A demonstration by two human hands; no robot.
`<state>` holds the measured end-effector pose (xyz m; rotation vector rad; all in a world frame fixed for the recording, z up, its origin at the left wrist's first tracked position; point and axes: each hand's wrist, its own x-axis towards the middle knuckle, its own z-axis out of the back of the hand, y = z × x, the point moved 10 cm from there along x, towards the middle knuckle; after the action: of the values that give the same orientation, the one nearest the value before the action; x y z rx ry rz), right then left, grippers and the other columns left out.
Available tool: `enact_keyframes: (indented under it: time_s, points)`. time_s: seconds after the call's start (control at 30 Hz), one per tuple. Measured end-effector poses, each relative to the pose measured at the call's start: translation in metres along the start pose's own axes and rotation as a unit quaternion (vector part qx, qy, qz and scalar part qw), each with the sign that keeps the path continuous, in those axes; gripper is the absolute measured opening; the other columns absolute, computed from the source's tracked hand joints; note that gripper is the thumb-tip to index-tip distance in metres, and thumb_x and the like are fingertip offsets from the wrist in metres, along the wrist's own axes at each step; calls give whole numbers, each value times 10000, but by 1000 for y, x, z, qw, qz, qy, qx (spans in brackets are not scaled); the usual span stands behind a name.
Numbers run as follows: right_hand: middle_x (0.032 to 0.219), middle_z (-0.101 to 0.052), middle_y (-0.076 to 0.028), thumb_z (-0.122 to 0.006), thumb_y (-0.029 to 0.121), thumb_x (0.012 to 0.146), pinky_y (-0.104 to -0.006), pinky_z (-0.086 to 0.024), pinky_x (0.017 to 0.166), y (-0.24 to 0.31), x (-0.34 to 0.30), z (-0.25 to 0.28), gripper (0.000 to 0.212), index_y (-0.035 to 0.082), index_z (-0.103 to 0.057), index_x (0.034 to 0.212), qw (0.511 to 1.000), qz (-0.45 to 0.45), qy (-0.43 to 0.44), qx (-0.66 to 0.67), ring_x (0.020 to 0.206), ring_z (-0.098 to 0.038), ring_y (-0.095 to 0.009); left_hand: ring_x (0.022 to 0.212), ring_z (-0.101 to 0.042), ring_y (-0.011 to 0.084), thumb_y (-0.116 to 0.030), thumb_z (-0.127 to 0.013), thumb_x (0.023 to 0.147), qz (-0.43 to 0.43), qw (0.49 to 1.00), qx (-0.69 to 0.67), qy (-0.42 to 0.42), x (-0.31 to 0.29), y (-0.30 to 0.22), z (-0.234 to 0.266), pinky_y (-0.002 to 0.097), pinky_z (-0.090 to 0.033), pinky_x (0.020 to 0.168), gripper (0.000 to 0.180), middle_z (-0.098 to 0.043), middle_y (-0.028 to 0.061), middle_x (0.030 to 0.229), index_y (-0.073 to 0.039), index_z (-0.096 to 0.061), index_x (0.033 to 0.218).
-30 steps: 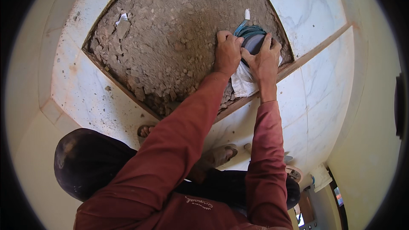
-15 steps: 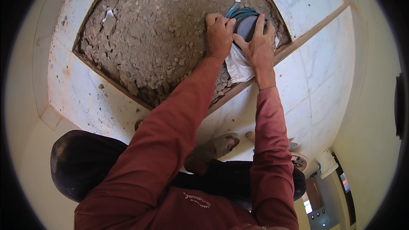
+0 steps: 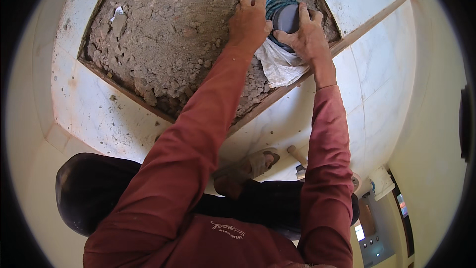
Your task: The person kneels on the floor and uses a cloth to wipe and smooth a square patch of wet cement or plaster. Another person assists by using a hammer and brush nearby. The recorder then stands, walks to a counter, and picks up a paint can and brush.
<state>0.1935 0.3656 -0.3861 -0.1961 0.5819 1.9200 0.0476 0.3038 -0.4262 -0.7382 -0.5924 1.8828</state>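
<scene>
— Colours? Grey round cap [image 3: 288, 18], teal cord [image 3: 275, 6] coiled round it, white crumpled bag [image 3: 281, 64].
— Rubble bed [image 3: 173, 34] grey-brown, speckled. Marble floor [image 3: 99, 114] white, faintly veined. Sleeves [image 3: 198, 134] brick red.

Rough grey-brown rubble [image 3: 178, 34] is lying open to the left of the left hand [image 3: 250, 20], free for passing. The right hand [image 3: 305, 37] is crowding the dark grey round pipe cap [image 3: 287, 19], white crumpled sack [image 3: 280, 64] and brown wooden strip [image 3: 367, 22].
</scene>
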Motion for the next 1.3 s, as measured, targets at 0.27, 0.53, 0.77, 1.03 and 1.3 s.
enact_keyframes:
  time_s: [0.27, 0.53, 0.77, 1.03, 1.3]
  points:
    - [1358, -475, -333, -944, 558, 691, -443, -534, 1025, -7, 6, -2, 1225, -69, -386, 1583, 999, 8, 30, 36, 1191, -626, -442, 1154, -654, 337, -241, -859, 821, 20, 999, 9, -44, -8, 5, 1, 477, -569, 923, 695, -578, 107, 1278, -213, -565, 1450]
    - [1355, -471, -325, -933, 557, 672, -480, -566, 994, -12, 5, 3, 1212, -29, -392, 1585, 998, 18, 26, 59, 1164, -657, -491, 1146, -629, 371, -214, -858, 828, 22, 998, 54, -18, 1, -4, -8, 488, -568, 879, 693, -545, 160, 1246, -192, -537, 1441]
    - [1366, -495, -291, -940, 613, 671, -433, -502, 1076, -17, 3, -1, 1258, -50, -395, 1590, 999, 12, 27, 42, 1260, -580, -414, 1129, -601, 403, -220, -853, 823, -35, 999, 15, -7, -1, 0, -12, 501, -563, 883, 711, -503, 173, 1240, -187, -513, 1446]
    - [1484, -427, -370, -916, 593, 665, -470, -545, 1056, -19, 8, -1, 1234, -12, -385, 1600, 997, 24, 35, 66, 1247, -623, -500, 1086, -596, 396, -150, -831, 785, -34, 997, 57, -33, 1, -8, -14, 505, -582, 826, 700, -479, 172, 1200, -162, -534, 1419]
    - [1534, -375, -380, -899, 603, 671, -501, -544, 1067, -19, 6, -3, 1242, 19, -354, 1622, 997, -1, 41, 61, 1278, -604, -520, 1157, -543, 385, -168, -864, 761, -57, 997, 31, -47, -8, -3, -9, 490, -559, 888, 798, -474, 149, 1235, -158, -516, 1480]
